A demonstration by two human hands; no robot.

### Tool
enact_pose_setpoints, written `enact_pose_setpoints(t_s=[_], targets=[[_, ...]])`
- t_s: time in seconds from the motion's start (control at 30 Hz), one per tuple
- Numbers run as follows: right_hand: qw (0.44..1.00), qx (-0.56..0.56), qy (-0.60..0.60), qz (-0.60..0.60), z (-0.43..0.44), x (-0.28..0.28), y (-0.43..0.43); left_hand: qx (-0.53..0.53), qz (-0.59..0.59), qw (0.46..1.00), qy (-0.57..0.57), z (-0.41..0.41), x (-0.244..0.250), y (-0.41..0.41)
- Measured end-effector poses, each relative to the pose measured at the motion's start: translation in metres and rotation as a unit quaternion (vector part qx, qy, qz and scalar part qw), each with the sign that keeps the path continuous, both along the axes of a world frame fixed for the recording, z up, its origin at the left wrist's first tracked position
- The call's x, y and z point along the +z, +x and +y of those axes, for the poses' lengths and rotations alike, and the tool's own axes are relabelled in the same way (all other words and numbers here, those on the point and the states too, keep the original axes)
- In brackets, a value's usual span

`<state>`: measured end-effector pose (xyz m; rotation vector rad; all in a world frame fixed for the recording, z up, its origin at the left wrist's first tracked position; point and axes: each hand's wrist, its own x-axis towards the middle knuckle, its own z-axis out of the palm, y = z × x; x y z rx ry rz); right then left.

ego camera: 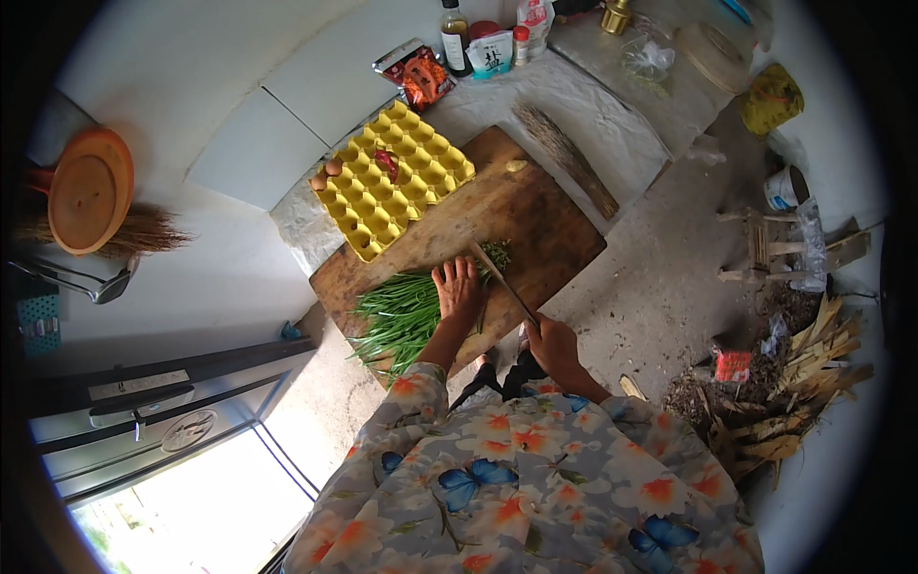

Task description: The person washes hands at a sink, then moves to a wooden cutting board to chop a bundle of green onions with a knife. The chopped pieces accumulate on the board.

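A bunch of long green chives [394,312] lies on a wooden cutting board [556,222]. My left hand [460,290] presses flat on the bunch near its right end, fingers pointing away from me. In my right hand [556,348] is the handle of a kitchen knife [513,290]. Its blade, seen nearly edge-on, stands just right of my left fingers. Small chopped green pieces [496,252] lie beside the blade's far end. A small pale piece of food [516,166] rests near the board's far corner.
A yellow egg tray [430,176], holding two brown eggs [333,167] and dried-looking red peppers [387,165], overlaps the board's far-left edge. Beyond are a bundled-twig brush [566,154], a dark bottle [455,43] and seasoning packets [490,54]. Firewood [803,387] and a wooden stool [759,246] stand right.
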<state>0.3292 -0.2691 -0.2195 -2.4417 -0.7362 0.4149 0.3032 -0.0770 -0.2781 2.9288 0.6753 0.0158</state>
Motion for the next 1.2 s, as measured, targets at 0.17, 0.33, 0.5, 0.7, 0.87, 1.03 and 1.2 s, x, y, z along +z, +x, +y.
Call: enact_pose_setpoints(t_s=[0.17, 0.33, 0.5, 0.7, 0.87, 1.03, 1.2], targets=[[0.998, 0.01, -0.063, -0.028, 0.008, -0.012, -0.006, -0.005, 0.009, 1.0, 0.022, 0.001, -0.008, 0.001], [0.994, 0.014, -0.105, -0.009, 0.03, 0.01, -0.001, -0.008, 0.008, 1.0, 0.025, 0.001, -0.005, 0.001], [0.992, 0.014, -0.122, 0.035, 0.05, 0.008, 0.017, 0.0, 0.007, 1.0, 0.007, 0.002, -0.008, 0.001], [0.997, -0.008, -0.08, 0.017, 0.06, -0.012, 0.019, 0.004, 0.0, 1.0, -0.009, 0.002, -0.006, -0.001], [0.999, -0.021, -0.028, 0.039, 0.047, -0.022, 0.026, 0.001, -0.019, 1.0, -0.007, 0.001, -0.005, -0.001], [0.999, 0.007, -0.037, 0.008, 0.015, 0.001, 0.013, 0.002, -0.014, 1.0, -0.015, 0.001, 0.0, 0.0], [1.0, 0.008, 0.0, 0.026, 0.006, 0.001, 0.002, 0.008, -0.023, 1.0, -0.007, 0.001, -0.006, -0.001]])
